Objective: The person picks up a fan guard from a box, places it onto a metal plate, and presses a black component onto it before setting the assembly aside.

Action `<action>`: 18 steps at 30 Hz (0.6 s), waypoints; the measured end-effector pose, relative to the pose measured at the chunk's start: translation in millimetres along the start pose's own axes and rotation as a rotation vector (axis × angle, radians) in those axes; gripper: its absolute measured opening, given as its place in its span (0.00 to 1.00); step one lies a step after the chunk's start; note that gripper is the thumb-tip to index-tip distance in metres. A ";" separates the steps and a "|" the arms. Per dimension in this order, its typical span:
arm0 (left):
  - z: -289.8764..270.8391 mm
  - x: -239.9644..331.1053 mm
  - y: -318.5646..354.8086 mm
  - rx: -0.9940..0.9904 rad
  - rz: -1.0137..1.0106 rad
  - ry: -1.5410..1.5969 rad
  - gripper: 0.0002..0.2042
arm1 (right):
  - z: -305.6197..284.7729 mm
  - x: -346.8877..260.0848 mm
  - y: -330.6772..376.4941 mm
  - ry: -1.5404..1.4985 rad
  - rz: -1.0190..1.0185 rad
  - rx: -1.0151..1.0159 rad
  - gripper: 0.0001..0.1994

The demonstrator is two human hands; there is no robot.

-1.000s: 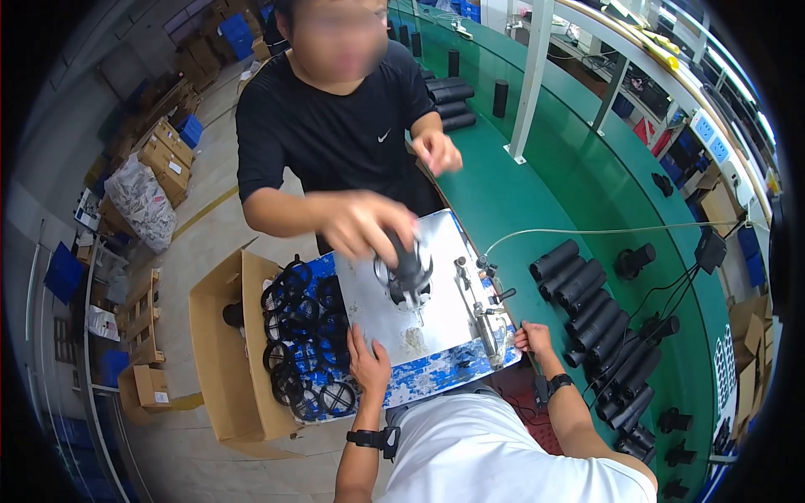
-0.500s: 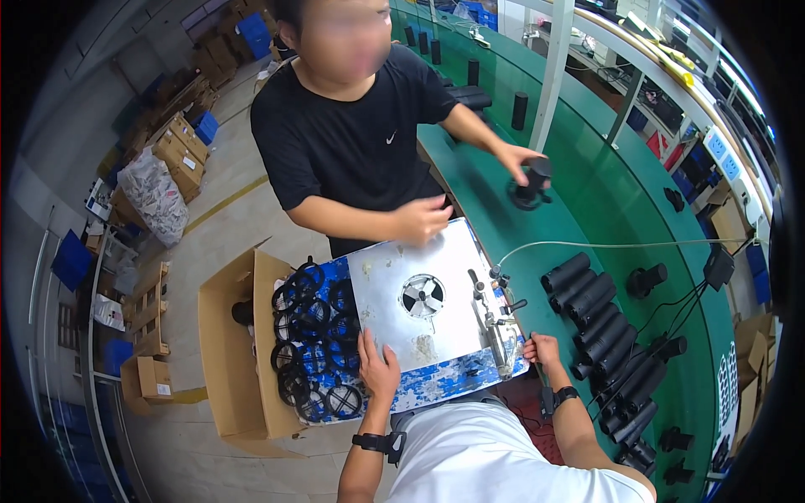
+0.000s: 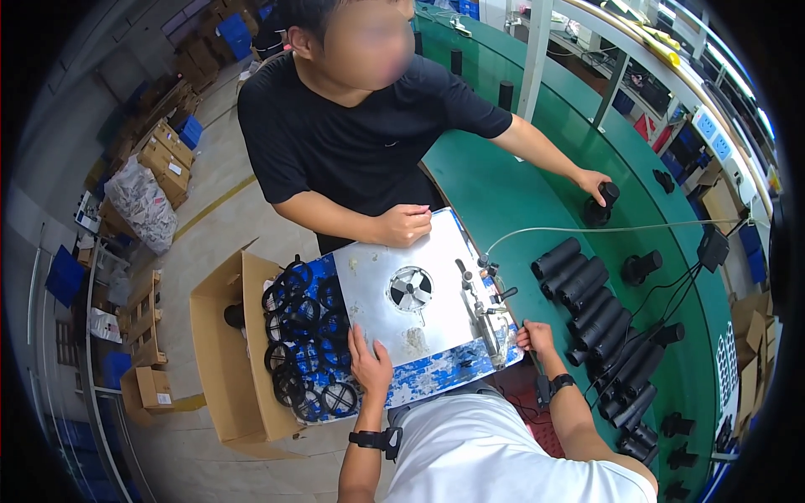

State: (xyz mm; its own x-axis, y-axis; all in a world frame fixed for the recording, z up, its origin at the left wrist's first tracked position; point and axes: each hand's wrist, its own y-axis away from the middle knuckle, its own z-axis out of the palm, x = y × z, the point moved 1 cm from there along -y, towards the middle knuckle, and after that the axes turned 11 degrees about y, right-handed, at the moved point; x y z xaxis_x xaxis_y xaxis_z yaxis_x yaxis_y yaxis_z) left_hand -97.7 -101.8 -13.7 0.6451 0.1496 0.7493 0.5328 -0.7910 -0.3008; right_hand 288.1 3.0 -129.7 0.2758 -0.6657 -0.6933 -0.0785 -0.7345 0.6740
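Observation:
My left hand lies with its fingers stretched out, at the near left corner of a square metal plate with a round four-spoked opening. Beside it, many black spoked rings cover the blue-and-white patterned table. My right hand is curled closed at the table's right edge, near a metal clamp-like fixture; what its fingers hold, if anything, is hidden. Across the plate, a co-worker's hand grips a black flanged cylinder over the green bench; their other hand rests closed on the plate's far edge.
Several black cylinders lie in rows on the green bench at the right. A thin hose crosses it to a black box. An open cardboard box stands at the left. Black cables hang over the cylinders.
The co-worker's hand has carried the flanged cylinder right and lowered it toward the bench. Their other hand has closed and come down on the plate. My hands keep their places on the table.

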 end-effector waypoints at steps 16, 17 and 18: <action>-0.4 3.0 1.5 -0.006 0.006 -0.005 0.27 | -1.2 2.6 1.6 -0.012 -0.015 0.001 0.19; 1.0 2.0 0.7 -0.008 0.005 -0.005 0.27 | -1.5 2.9 0.9 -0.011 -0.008 0.004 0.19; 2.8 0.6 -0.1 -0.008 0.006 -0.005 0.27 | -1.8 3.0 -0.2 -0.012 -0.005 0.006 0.19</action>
State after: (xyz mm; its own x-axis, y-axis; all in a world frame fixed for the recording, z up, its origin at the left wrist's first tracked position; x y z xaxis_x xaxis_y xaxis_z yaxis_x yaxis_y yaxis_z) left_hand -95.9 -100.0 -14.9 0.6511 0.1483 0.7444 0.5247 -0.7965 -0.3003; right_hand 290.6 1.4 -131.5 0.2648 -0.6638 -0.6994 -0.0832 -0.7383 0.6693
